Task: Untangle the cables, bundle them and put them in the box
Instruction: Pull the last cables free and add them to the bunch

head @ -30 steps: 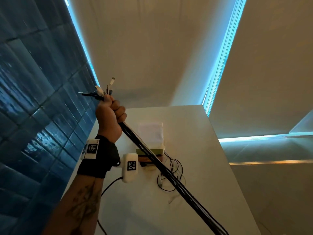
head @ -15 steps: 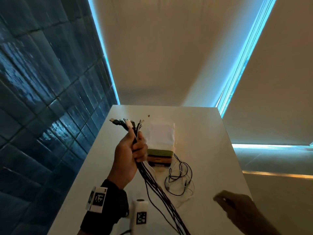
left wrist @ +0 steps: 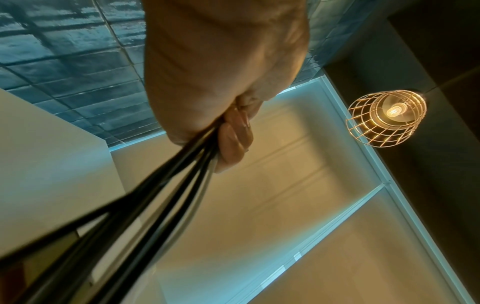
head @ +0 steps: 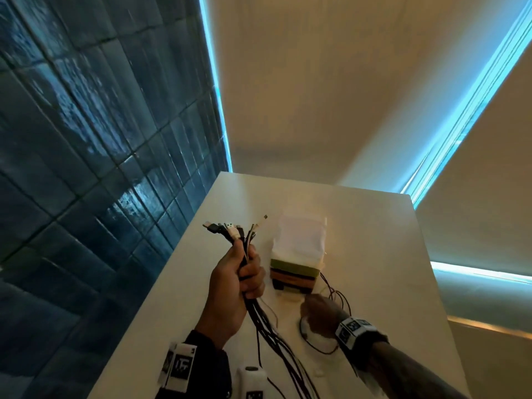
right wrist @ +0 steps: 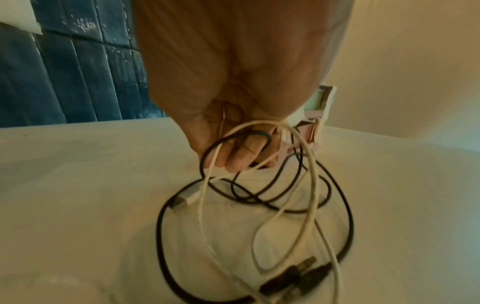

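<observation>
My left hand [head: 243, 273] grips a bundle of mostly black cables [head: 267, 332] upright above the white table [head: 374, 240]. Their plugs [head: 230, 228] fan out above the fist, and the rest trails down toward the near edge. In the left wrist view the fingers [left wrist: 233, 142] are curled round those black cables [left wrist: 161, 193]. My right hand [head: 315, 311] is down on the table just in front of the box [head: 298, 254]. Its fingers [right wrist: 239, 158] are hooked through loops of loose black and white cable [right wrist: 262, 197]. One silver USB plug [right wrist: 183, 202] lies beside them.
The box has a white top over green and orange layers and stands mid-table. A dark blue tiled wall [head: 86, 168] runs along the table's left side. A wire-cage lamp [left wrist: 387, 118] hangs overhead. Bare tabletop lies right of the box.
My left hand came down from high up to just over the table, still holding the bundle. My right hand came into view and took hold of the loose cables by the box.
</observation>
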### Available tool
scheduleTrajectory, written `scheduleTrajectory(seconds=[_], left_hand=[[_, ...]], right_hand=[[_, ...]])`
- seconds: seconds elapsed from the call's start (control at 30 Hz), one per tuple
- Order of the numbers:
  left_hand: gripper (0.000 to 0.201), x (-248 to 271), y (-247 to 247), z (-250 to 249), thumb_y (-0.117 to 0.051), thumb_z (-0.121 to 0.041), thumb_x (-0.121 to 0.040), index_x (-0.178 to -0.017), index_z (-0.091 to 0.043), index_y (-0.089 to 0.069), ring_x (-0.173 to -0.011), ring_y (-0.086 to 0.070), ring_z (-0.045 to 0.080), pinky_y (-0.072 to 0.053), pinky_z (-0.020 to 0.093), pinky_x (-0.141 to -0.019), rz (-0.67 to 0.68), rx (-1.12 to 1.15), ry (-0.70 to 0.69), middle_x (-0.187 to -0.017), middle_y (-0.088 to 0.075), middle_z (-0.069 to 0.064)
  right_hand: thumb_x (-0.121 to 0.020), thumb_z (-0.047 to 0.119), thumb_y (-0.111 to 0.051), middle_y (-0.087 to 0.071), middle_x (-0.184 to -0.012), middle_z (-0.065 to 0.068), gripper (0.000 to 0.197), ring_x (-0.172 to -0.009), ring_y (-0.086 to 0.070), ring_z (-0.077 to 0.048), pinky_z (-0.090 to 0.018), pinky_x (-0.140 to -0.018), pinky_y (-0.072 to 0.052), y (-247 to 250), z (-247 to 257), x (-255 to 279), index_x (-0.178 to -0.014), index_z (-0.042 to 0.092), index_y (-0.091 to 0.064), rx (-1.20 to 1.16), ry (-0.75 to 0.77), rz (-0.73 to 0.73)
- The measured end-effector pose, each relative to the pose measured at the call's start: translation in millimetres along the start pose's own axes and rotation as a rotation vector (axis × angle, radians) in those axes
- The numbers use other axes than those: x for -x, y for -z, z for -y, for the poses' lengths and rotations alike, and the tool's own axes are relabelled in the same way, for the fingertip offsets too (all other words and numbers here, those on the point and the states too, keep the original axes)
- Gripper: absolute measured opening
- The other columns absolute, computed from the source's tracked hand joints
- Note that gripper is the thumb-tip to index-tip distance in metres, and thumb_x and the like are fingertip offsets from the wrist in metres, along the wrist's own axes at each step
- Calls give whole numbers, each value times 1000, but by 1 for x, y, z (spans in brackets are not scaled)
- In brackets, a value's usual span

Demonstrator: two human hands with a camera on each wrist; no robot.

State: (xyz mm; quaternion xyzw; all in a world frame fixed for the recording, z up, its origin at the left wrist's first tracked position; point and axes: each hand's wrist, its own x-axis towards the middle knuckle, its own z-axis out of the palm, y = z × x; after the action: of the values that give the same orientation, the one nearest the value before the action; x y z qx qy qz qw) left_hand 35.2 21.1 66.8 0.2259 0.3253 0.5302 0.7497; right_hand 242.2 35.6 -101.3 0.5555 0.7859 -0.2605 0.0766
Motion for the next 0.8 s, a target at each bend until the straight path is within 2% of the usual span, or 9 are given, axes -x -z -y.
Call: scheduleTrajectory(seconds=[0.1, 0.17, 0.4, 0.5, 0.6, 0.7, 0.8], left_hand=[[31, -3, 4, 2, -41, -39, -96, -81, -14, -50, -40, -21, 6, -17, 22, -39, -19, 3, -1, -55, -26, -5], [31, -5, 4, 4, -40, -39, -97, -81, -14, -51, -40, -21, 6, -17, 22, -40, -36, 2, 3, -56, -26, -5], [34, -8, 1, 8, -36, -37, -100, -81, -14, -50, -40, -20, 6, -14, 23, -41, -82, -12, 4, -56, -26, -5], [32, -8, 2, 11, -39, -38, -98, -81, -13, -50, -41, -20, 6, -14, 23, -41, -90, -31, -11, -57, -25, -5], [31, -6, 2, 12, -43, -40, -94, -81, -13, -51, -42, -18, 7, -12, 24, -43, -102, -58, -26, -59, -24, -4], [31, -5, 3, 14, -43, -40, -93, -81, -13, -51, -43, -18, 7, -12, 25, -44, -115, -71, -38, -59, -24, -4], [31, -6, 1, 19, -41, -40, -96, -82, -13, -49, -43, -18, 7, -11, 25, -44, -123, -101, -35, -58, -25, -4]], right_hand=[[-83, 6, -54, -56, -124, -6, 32, -114, -54, -27, -33, -92, -47, -14, -9, 1, -114, 14, -63, -3, 1, -1], [-83, 10, -55, -53, -128, -4, 34, -118, -49, -26, -35, -95, -47, -24, -12, 1, -116, 17, -61, 16, 23, -22], [-92, 12, -46, -51, -128, -5, 31, -117, -49, -26, -37, -88, -46, -32, -18, 1, -119, 14, -60, 142, 119, -57], [-91, 10, -45, -56, -120, -7, 27, -111, -53, -28, -38, -82, -47, -32, -21, 2, -113, 12, -60, 148, 173, -62], [-83, 4, -49, -61, -107, -9, 22, -103, -56, -31, -39, -79, -46, -32, -27, 2, -101, 10, -61, 118, 194, -77], [-85, 4, -47, -60, -106, -9, 21, -102, -52, -29, -33, -78, -36, -17, -22, 4, -103, 11, -56, 100, 145, -109], [-91, 10, -47, -61, -102, -8, 17, -84, -55, -26, -27, -64, -33, 10, -15, 3, -106, 13, -53, 37, 88, -120]])
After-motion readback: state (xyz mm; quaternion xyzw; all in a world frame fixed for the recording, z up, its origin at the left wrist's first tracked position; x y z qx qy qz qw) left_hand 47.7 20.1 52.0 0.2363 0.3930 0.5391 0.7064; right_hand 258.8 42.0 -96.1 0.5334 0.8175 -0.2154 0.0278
